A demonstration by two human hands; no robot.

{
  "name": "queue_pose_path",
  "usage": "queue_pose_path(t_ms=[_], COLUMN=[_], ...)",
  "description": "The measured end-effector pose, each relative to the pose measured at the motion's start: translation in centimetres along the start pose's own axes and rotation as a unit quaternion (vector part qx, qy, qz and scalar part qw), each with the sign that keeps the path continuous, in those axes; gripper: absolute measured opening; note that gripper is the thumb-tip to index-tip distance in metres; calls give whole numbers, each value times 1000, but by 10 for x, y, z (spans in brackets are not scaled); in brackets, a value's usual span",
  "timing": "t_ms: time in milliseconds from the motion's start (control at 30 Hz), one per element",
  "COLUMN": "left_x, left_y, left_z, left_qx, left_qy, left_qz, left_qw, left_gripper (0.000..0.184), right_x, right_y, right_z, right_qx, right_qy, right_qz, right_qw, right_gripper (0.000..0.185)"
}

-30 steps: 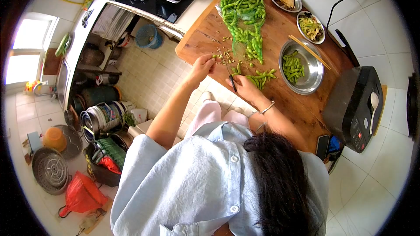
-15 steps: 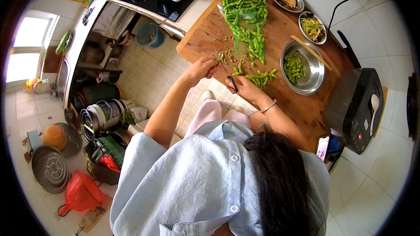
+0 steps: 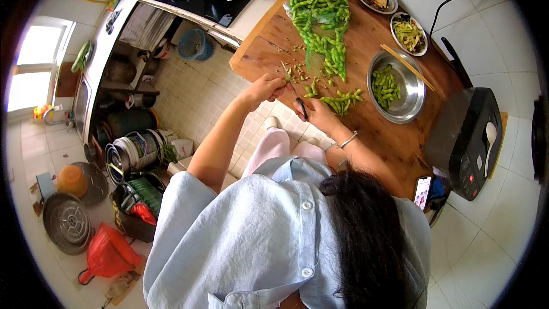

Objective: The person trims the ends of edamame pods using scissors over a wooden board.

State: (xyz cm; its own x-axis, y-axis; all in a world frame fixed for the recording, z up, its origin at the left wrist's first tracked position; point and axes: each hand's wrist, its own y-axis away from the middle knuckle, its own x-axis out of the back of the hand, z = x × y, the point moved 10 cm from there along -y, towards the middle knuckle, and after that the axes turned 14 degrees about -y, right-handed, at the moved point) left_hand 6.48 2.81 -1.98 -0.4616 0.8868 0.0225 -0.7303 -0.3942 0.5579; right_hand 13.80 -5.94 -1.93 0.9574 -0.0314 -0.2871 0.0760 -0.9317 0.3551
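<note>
My left hand [image 3: 267,90] is closed on a green pod [image 3: 287,79] at the near edge of the wooden table [image 3: 366,34]. To its right my right hand [image 3: 317,111] grips black-handled scissors [image 3: 302,109], whose blades point up toward the pod. Loose pods [image 3: 343,102] lie just beyond my right hand, and small trimmings [image 3: 297,71] are scattered past my left. Further back a green mesh bag of pods [image 3: 320,11] lies spread out. A steel bowl [image 3: 409,100] on the right holds several pods, with chopsticks [image 3: 407,68] across its rim.
Two small dishes of food [image 3: 389,7] [image 3: 422,47] stand at the back right. A black cooker [image 3: 457,137] with a white spoon on it is at the right, near a lit phone [image 3: 422,191]. A stove [image 3: 223,14] and blue basket [image 3: 195,44] are at the left.
The scissors have turned in my right hand, and my left hand has shifted slightly with the pod. The phone's screen, dark at first, has lit up.
</note>
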Motion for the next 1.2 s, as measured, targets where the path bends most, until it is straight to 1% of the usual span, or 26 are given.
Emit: queue_pose_path(t_ms=[233, 333, 367, 433, 467, 533, 567, 600, 667, 700, 767, 867, 933, 967, 1000, 1033, 1067, 1133, 1167, 1200], left_x=[-1, -1, -2, 0, 0, 8, 9, 9, 11, 2, -16, -54, -78, -97, -113, -122, -118, -115, -112, -113], left_y=[-10, -13, -15, -17, -17, -17, -17, -17, -10, -6, -8, -25, -44, -53, -63, -77, -87, -100, -106, -103], left_z=[-11, -15, -17, -21, -23, -28, -30, -26, -11, 4, 36, 79, 107, 123, 135, 147, 154, 159, 146, 141], left_qx=[12, 14, 14, 16, 17, 21, 22, 6, -26, -43, -67, -114, -130, -141, -151, -183, -211, -263, -240, -223], left_qy=[29, 37, 41, 29, 22, 79, 109, 114, 124, 145, 144, 137, 52, 66, 80, -8, -61, -166, -146, -254], left_qz=[-16, -30, -35, -6, 9, 69, 94, 108, 139, 118, 102, 68, 75, 51, 27, 21, 62, 149, 141, 136], left_qw=[999, 999, 998, 999, 1000, 994, 989, 988, 982, 981, 982, 982, 987, 986, 985, 983, 974, 939, 949, 931], left_gripper=[23, 24, 24, 23, 23, 24, 24, 25, 26, 27, 26, 25, 26, 27, 28, 28, 27, 26, 28, 30], right_x=[10, 12, 14, 14, 11, 2, -3, -2, 8, 23, 45, 69, 109, 116, 131, 142, 151, 165, 168, 168], right_y=[-5, -8, -8, -8, -7, -4, -2, -5, 2, 6, 16, 55, 73, 85, 96, 104, 112, 117, 116, 114], right_z=[16, 28, 32, 31, 31, 25, 11, 14, -2, -14, -35, -98, -96, -112, -118, -125, -134, -132, -130, -124], right_qx=[13, -9, -25, -57, -70, -94, -57, 12, 43, 105, 224, 274, 278, 310, 335, 349, 365, 343, 333, 317], right_qy=[36, 21, 35, 63, 37, -12, -39, -99, -116, -72, 15, -48, -12, -83, -40, -41, -42, -63, -76, -96], right_qz=[31, 43, 36, 22, 18, 17, 21, 30, 95, 144, 233, 305, 375, 372, 388, 386, 384, 381, 377, 373], right_qw=[999, 999, 998, 996, 997, 995, 997, 995, 988, 981, 946, 911, 884, 871, 857, 853, 847, 856, 861, 867], right_gripper=[39, 39, 39, 39, 39, 40, 40, 39, 31, 30, 28, 26, 22, 18, 17, 17, 17, 17, 17, 17])
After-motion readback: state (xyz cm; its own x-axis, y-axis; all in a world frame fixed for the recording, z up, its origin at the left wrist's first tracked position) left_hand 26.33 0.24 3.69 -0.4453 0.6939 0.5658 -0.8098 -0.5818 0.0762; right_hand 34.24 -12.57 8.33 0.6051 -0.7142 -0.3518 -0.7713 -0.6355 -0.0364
